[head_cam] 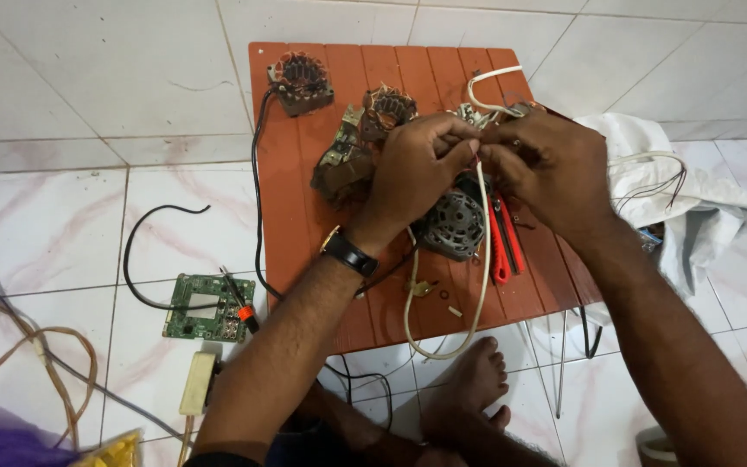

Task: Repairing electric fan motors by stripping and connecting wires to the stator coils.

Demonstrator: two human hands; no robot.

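Over a low orange-red table (304, 190), my left hand (412, 173) and my right hand (546, 169) meet, fingertips pinched together on thin wires beside a white cable (484, 259). The cable loops down past the table's front edge. Under my hands sits a round grey motor (456, 225). A black watch is on my left wrist. What exactly my fingertips pinch is partly hidden.
Copper-wound motor stators (302, 79) and a corroded part (343, 164) lie on the table, with red-handled pliers (503, 251). A green circuit board (207, 307), black cable (144, 259), white bag (685, 190) and my bare foot (473, 380) are on the tiled floor.
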